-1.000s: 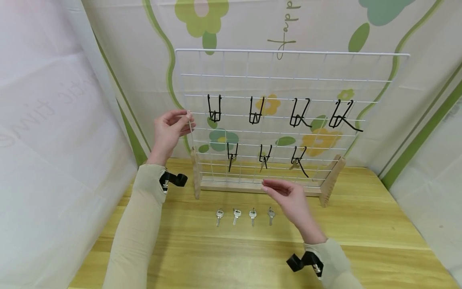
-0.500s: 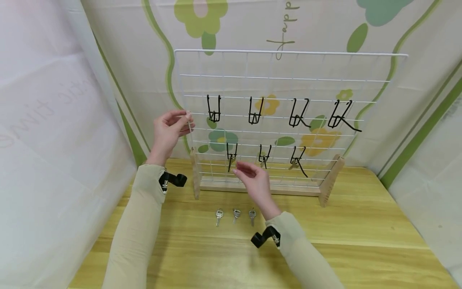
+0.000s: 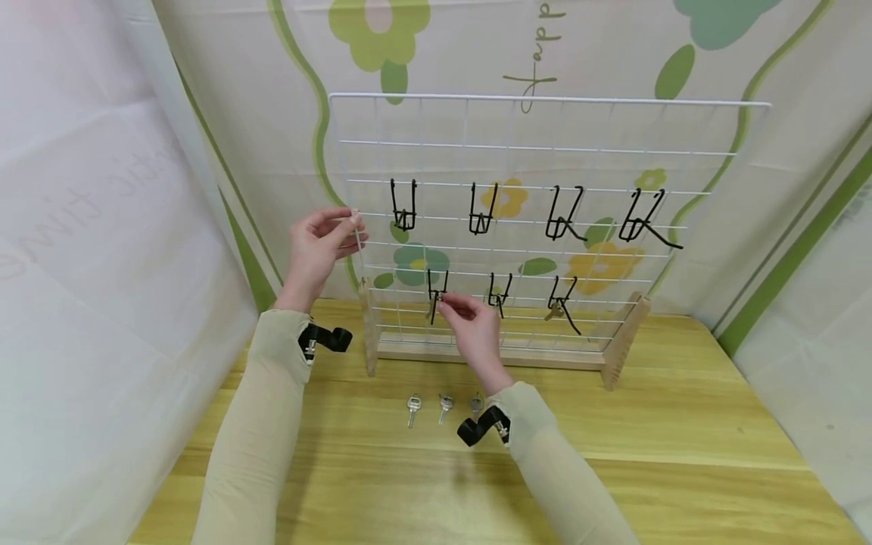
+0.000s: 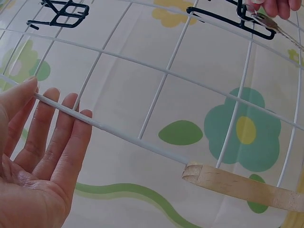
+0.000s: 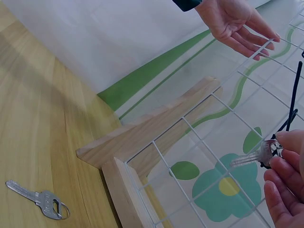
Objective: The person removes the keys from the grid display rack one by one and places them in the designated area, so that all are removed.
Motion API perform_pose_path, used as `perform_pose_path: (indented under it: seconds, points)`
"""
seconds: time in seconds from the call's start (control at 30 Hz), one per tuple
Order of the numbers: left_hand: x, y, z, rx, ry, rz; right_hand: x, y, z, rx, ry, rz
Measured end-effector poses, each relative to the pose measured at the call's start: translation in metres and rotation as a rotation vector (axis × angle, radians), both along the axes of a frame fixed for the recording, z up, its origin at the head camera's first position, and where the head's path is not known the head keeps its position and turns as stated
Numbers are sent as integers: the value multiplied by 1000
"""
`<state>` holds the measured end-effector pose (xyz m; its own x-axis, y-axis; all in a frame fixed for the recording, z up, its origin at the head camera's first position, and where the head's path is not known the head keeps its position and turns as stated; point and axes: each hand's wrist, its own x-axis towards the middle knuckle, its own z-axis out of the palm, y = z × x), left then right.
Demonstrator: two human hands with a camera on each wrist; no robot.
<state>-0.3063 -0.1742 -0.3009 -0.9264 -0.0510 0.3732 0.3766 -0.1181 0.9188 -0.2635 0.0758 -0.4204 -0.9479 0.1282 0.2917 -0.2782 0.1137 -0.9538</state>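
Note:
My left hand steadies the left edge of the white wire grid rack, its thumb and fingers on either side of the edge wire. With thumb and fingertips, my right hand pinches the head of a silver key at the lower-left black hook. In the left wrist view that key lies against the hook's end; whether its ring is still round the hook I cannot tell. Other keys hang on the lower middle hook and lower right hook.
Keys lie in a row on the wooden table, including a left key and a middle key; my right wrist partly covers another key. Several hooks line the upper row, including the upper right hook. Wooden feet support the rack.
My right hand has moved left and slightly up from before the rack to the lower-left hook and taken hold of the key there. The rightmost table key is now behind my right arm.

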Motion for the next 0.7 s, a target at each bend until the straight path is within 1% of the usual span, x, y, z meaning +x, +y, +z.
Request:
perform_pose_path:
  seconds: [0.13,0.4,0.6,0.7]
  points:
    - [0,-1,-1,-1,-2,-4,-2,-3,0,12,14,-16]
    - [-1,-3,-2,7,-3,-14,-5,-6,1,39,21,-74]
    - [-2,-2,-1,11,11,-11,-3,-6,1,41,44,-70]
    - [-2,-2,-1,11,19,-8,1,-6,2,32,70,-45]
